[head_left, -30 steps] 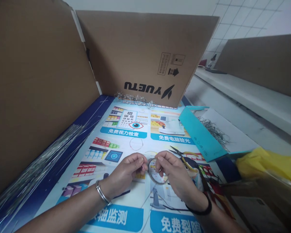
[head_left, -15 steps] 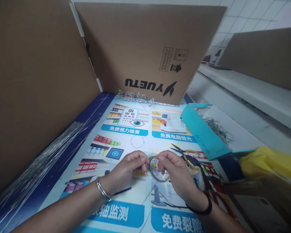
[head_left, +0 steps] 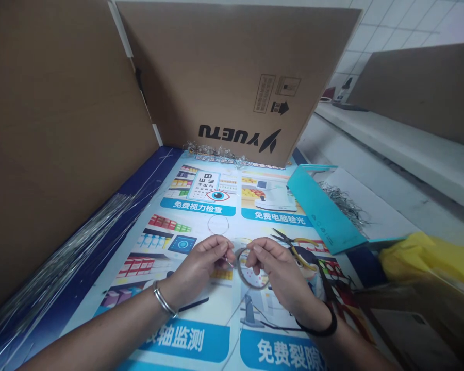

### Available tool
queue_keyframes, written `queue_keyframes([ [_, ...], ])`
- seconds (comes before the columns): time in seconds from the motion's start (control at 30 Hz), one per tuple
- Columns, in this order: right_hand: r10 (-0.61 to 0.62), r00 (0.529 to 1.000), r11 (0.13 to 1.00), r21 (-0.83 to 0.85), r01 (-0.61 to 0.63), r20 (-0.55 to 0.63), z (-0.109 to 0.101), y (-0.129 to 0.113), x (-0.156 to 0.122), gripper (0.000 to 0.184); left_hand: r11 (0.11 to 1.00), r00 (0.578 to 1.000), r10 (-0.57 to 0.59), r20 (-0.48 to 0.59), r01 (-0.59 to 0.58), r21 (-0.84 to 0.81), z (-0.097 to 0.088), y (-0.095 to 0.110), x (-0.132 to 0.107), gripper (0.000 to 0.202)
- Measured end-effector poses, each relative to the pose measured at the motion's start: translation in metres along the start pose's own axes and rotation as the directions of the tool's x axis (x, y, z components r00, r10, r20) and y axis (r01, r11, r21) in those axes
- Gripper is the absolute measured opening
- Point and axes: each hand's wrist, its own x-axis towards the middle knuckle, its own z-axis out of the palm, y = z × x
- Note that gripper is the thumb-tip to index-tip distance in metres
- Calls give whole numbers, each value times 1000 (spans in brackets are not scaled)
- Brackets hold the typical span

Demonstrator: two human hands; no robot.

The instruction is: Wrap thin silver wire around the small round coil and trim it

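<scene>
My left hand (head_left: 211,257) is closed in a pinch, and a thin wire (head_left: 229,262) pokes out below its fingertips. Opposite it, my right hand (head_left: 274,265) pinches with thumb and forefinger; what lies between them is too small to make out. A greyish ring (head_left: 252,286), like a narrow roll or coil, shows just below and behind the right fingertips; I cannot tell whether they touch it. Beyond my hands a thin wire loop (head_left: 218,233) lies flat on the printed sheet. Scissor-like cutters with yellow handles (head_left: 307,241) lie beside my right hand.
A bundle of long thin wires (head_left: 73,247) lies along the left. Cardboard panels (head_left: 232,67) stand at the back and left. At right, a turquoise box (head_left: 325,211) holds short wire pieces (head_left: 342,203), near a yellow bag (head_left: 429,260). Small clear pieces (head_left: 216,151) are heaped at the back.
The fingers of my left hand have shifted and turned slightly, and the wire end below them now shows. My right hand has barely moved.
</scene>
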Motion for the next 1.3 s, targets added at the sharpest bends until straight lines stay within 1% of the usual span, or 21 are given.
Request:
queue_keyframes([
  [0.1,-12,1000,996,-84,12,4,0,2,0,20,999,1000,1,21,-2,41,0,1,0,21],
  [0.23,-3,1000,985,-175,7,26,3,0,-2,23,987,998,40,57,-48,154,0,2,-1,24],
  [0.33,-18,1000,976,-216,18,2,7,-3,-4,23,952,996,73,55,-86,293,-1,2,-2,25],
  [0.4,-36,999,969,-246,30,-18,9,-4,-6,23,898,993,112,38,-118,425,-1,2,-3,22],
  [0.43,-45,999,962,-270,37,-21,10,-4,-7,22,854,988,147,39,-147,500,-1,2,-3,20],
  [0.5,-71,997,940,-335,65,-6,11,-3,-10,19,731,966,247,71,-234,641,-1,1,-5,16],
  [0.6,-142,989,884,-445,141,29,12,0,-13,15,506,905,391,170,-366,781,-4,-4,-6,15],
  [0.7,-227,972,822,-524,225,61,11,4,-13,12,306,847,451,282,-444,842,-9,-10,-6,18],
  [0.77,-255,962,795,-547,263,92,10,5,-13,12,188,807,472,355,-486,853,-11,-12,-6,19],
  [0.83,-267,956,777,-560,287,118,9,6,-12,11,86,772,489,407,-507,858,-13,-12,-7,20],
  [0.9,-280,951,766,-567,305,134,9,6,-12,11,17,752,496,433,-507,862,-13,-11,-7,18],
  [0.97,-297,943,757,-565,329,150,9,5,-11,10,-16,740,503,446,-508,861,-13,-10,-8,17],
  [1.03,-310,936,751,-561,348,166,8,5,-11,10,-31,736,502,454,-510,860,-13,-9,-9,16],
  [1.1,-308,934,748,-561,354,178,8,4,-11,10,-39,740,494,458,-507,861,-13,-8,-9,16],
  [1.17,-292,939,751,-564,343,183,8,3,-12,10,-39,753,479,451,-495,868,-13,-9,-9,17],
  [1.23,-260,950,770,-556,313,174,8,2,-13,10,-13,772,468,430,-481,877,-12,-8,-9,17],
  [1.3,-210,967,814,-521,256,147,8,1,-13,10,62,795,482,368,-449,891,-11,-6,-8,15],
])
